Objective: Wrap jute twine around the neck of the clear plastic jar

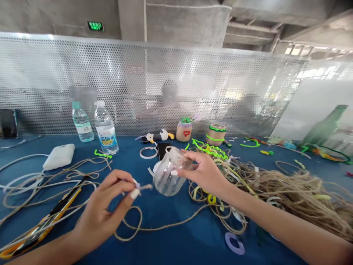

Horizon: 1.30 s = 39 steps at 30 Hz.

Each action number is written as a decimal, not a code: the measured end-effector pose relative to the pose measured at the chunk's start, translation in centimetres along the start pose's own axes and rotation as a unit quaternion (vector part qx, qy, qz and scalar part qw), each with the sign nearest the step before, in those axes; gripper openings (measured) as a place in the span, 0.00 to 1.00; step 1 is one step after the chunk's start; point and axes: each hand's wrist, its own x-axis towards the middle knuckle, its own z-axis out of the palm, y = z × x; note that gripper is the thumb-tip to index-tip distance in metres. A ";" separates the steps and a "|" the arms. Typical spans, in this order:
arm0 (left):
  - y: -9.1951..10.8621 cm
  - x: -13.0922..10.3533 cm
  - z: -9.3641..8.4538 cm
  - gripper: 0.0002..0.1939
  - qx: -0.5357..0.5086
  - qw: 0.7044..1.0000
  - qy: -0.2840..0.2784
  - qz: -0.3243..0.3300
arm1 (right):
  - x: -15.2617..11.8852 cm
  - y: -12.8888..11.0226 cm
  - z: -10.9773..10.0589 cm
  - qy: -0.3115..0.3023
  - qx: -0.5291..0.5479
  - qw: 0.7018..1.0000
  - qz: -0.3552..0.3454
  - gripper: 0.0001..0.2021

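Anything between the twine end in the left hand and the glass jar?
Nothing visible: the twine end in the left hand points toward the glass jar, tilted in the right hand. The twine loop lies below them.

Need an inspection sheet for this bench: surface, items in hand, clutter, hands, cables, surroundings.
Surface: blue tabletop, visible between scattered items.
Items in hand: clear jar, tilted; twine end.
Clutter: tangled twine heap at right; yellow-and-black tool at left; two bottles farther back.
Hands: left hand pinches the twine end; right hand grips the jar's upper part.
Cables: white cable looping loosely at left.
Surroundings: perforated screen; lit green sign above.
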 end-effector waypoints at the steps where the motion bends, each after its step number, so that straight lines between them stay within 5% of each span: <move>1: -0.8 0.1 -0.1 0.09 0.026 0.999 0.012 -0.037 | 0.1 0.2 -0.3 -0.003 -0.017 1.000 -0.009 0.10; 6: -4.4 0.7 -1.0 0.22 0.136 0.983 -0.031 -0.117 | 0.3 0.1 -1.1 -0.074 -0.062 0.990 -0.103 0.09; 12: -3.2 2.0 -2.6 0.17 0.132 0.982 -0.023 -0.137 | -0.7 0.0 -0.2 -0.116 -0.116 0.960 -0.225 0.14; 16: -2.3 2.5 -3.5 0.17 0.144 0.987 0.021 -0.065 | -0.9 0.2 0.9 -0.111 -0.149 0.954 -0.235 0.14; 19: -0.9 2.6 -3.7 0.10 0.075 0.997 -0.005 0.012 | -0.2 -0.3 0.4 -0.136 -0.165 0.945 -0.247 0.17; 23: 1.9 4.2 -3.3 0.14 0.076 0.986 -0.082 0.126 | 1.4 -2.7 -2.1 -0.259 -0.202 0.918 -0.221 0.19; 27: 3.9 7.2 -2.3 0.11 0.081 0.976 -0.087 0.183 | 2.8 -5.4 -4.0 -0.360 -0.222 0.882 -0.208 0.16; 39: 2.3 6.5 1.1 0.09 0.079 0.970 -0.014 0.229 | 2.8 -4.7 -3.5 -0.338 -0.179 0.910 -0.162 0.13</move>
